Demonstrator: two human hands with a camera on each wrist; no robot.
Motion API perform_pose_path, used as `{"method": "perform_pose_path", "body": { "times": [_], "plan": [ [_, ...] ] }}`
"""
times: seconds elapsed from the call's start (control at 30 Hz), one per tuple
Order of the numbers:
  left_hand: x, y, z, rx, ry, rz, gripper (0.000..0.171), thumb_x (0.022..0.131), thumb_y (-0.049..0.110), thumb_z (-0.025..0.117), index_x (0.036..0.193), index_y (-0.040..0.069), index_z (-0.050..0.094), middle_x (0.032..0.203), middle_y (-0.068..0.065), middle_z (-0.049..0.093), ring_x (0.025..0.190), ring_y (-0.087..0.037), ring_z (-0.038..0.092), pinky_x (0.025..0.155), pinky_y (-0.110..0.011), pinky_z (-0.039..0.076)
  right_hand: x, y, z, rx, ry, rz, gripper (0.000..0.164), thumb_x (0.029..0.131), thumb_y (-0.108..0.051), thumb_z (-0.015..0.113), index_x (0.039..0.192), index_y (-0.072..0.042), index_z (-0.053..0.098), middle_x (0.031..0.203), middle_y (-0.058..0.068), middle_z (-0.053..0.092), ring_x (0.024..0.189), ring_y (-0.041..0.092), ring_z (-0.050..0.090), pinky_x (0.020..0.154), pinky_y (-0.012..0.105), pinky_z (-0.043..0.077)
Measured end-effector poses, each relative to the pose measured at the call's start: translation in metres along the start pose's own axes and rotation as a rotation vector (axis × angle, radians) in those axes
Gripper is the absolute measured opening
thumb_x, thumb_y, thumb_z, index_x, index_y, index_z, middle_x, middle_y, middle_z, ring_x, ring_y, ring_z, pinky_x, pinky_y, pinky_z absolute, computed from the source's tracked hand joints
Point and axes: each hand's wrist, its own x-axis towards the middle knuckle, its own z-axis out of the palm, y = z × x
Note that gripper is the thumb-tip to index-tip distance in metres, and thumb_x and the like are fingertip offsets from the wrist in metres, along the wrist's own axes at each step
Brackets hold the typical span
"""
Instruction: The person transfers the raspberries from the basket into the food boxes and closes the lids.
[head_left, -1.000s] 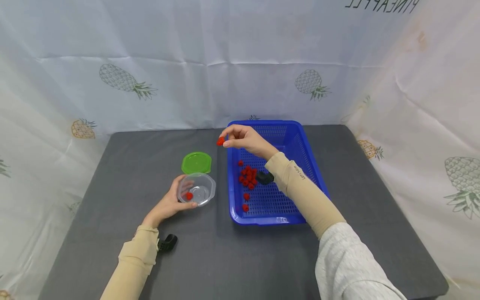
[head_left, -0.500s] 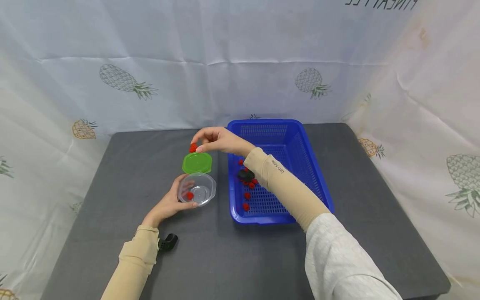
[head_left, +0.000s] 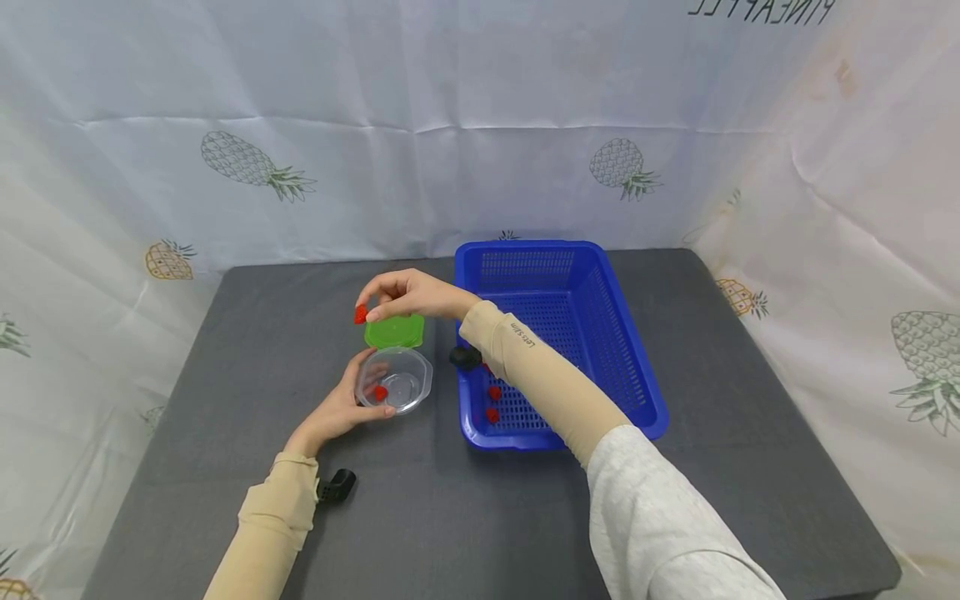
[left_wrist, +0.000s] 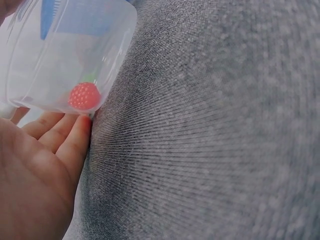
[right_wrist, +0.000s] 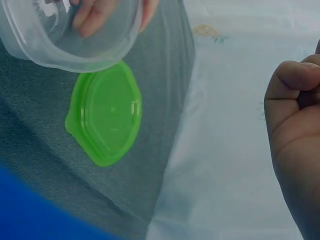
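Observation:
My left hand [head_left: 339, 408] holds a clear plastic tub [head_left: 408, 385] at its left side, the thumb along the near rim. One red raspberry [left_wrist: 84, 96] lies at the bottom of the tub. Between thumb and fingertips, my right hand [head_left: 420, 297] pinches another raspberry [head_left: 360, 314], held above the table up and left of the tub. In the right wrist view that raspberry is hidden; only part of the hand shows at the right edge. A green lid [right_wrist: 111, 115] lies on the table just behind the tub, partly covered by the right hand in the head view.
A blue slotted basket [head_left: 651, 417] stands right of the tub, with raspberries [head_left: 492, 415] along its left side, some hidden by the right forearm. The dark grey table [head_left: 420, 517] meets a pineapple-print curtain [head_left: 420, 183] at the back. A black wrist device [head_left: 465, 358] hangs over the basket's left rim.
My right hand has carried its raspberry leftward from the basket's edge, past the lid, and lower in the view. The left hand and tub have stayed in place.

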Motion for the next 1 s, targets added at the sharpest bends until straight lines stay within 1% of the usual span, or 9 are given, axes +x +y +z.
{"method": "perform_pose_path", "body": {
  "times": [0.17, 0.3, 0.43, 0.57, 0.67, 0.83, 0.93, 1.0],
  "plan": [
    [-0.001, -0.001, 0.000, -0.010, -0.007, 0.013, 0.099, 0.080, 0.015, 0.072, 0.148, 0.013, -0.001, 0.148, -0.024, 0.026, 0.137, -0.044, 0.027, 0.109, -0.059, 0.025, 0.008, 0.006, 0.003, -0.015, -0.005, 0.058, 0.022, 0.089, -0.012, 0.062, 0.111, -0.009, 0.062, 0.064, -0.002, 0.051, 0.052, 0.013, 0.035, 0.055, 0.026, 0.033],
    [-0.002, -0.001, 0.000, -0.013, -0.009, 0.025, 0.098, 0.081, 0.014, 0.072, 0.147, 0.013, 0.000, 0.148, -0.024, 0.027, 0.137, -0.045, 0.027, 0.109, -0.059, 0.025, 0.014, 0.009, 0.004, -0.060, -0.028, 0.106, 0.023, 0.088, -0.016, 0.064, 0.111, -0.010, 0.063, 0.063, -0.002, 0.051, 0.053, 0.016, 0.034, 0.055, 0.025, 0.034],
    [-0.002, -0.001, 0.000, -0.009, -0.005, 0.023, 0.098, 0.081, 0.015, 0.072, 0.147, 0.013, 0.001, 0.147, -0.024, 0.028, 0.137, -0.044, 0.028, 0.109, -0.059, 0.026, 0.018, 0.012, 0.004, -0.072, -0.054, 0.182, 0.020, 0.087, -0.018, 0.066, 0.107, -0.013, 0.065, 0.060, -0.002, 0.048, 0.054, 0.021, 0.031, 0.052, 0.025, 0.032],
    [-0.003, -0.001, 0.001, 0.003, -0.007, 0.011, 0.098, 0.081, 0.017, 0.072, 0.148, 0.014, 0.001, 0.147, -0.023, 0.029, 0.137, -0.043, 0.029, 0.108, -0.059, 0.028, 0.023, 0.018, 0.005, -0.053, -0.104, 0.260, 0.017, 0.085, -0.017, 0.068, 0.102, -0.015, 0.067, 0.058, -0.002, 0.047, 0.050, 0.018, 0.027, 0.049, 0.025, 0.029],
    [-0.003, -0.002, 0.000, 0.004, -0.007, 0.006, 0.098, 0.080, 0.016, 0.072, 0.148, 0.014, 0.001, 0.147, -0.024, 0.029, 0.136, -0.044, 0.029, 0.107, -0.059, 0.029, 0.026, 0.022, 0.005, -0.069, -0.158, 0.293, 0.017, 0.085, -0.017, 0.068, 0.101, -0.014, 0.066, 0.057, -0.003, 0.047, 0.047, 0.013, 0.025, 0.047, 0.024, 0.027],
    [-0.004, -0.001, 0.000, 0.014, -0.004, -0.001, 0.096, 0.081, 0.017, 0.072, 0.146, 0.013, 0.002, 0.147, -0.023, 0.029, 0.136, -0.043, 0.030, 0.107, -0.057, 0.031, 0.027, 0.024, 0.004, -0.093, -0.214, 0.358, 0.014, 0.084, -0.015, 0.068, 0.098, -0.013, 0.064, 0.054, -0.002, 0.042, 0.044, 0.011, 0.023, 0.047, 0.025, 0.024],
    [-0.004, 0.001, -0.001, 0.018, -0.003, -0.013, 0.097, 0.081, 0.018, 0.072, 0.146, 0.013, 0.001, 0.148, -0.021, 0.029, 0.137, -0.041, 0.031, 0.107, -0.055, 0.032, 0.027, 0.025, 0.006, -0.131, -0.248, 0.395, 0.015, 0.083, -0.015, 0.070, 0.097, -0.014, 0.064, 0.055, 0.000, 0.041, 0.045, 0.011, 0.025, 0.047, 0.026, 0.026],
    [-0.003, 0.002, -0.001, 0.016, -0.003, -0.009, 0.098, 0.080, 0.018, 0.073, 0.147, 0.013, 0.000, 0.148, -0.021, 0.029, 0.137, -0.040, 0.031, 0.107, -0.055, 0.031, 0.028, 0.025, 0.007, -0.171, -0.268, 0.404, 0.016, 0.082, -0.017, 0.071, 0.097, -0.014, 0.065, 0.057, 0.001, 0.041, 0.045, 0.010, 0.027, 0.047, 0.026, 0.026]
  ]
}}
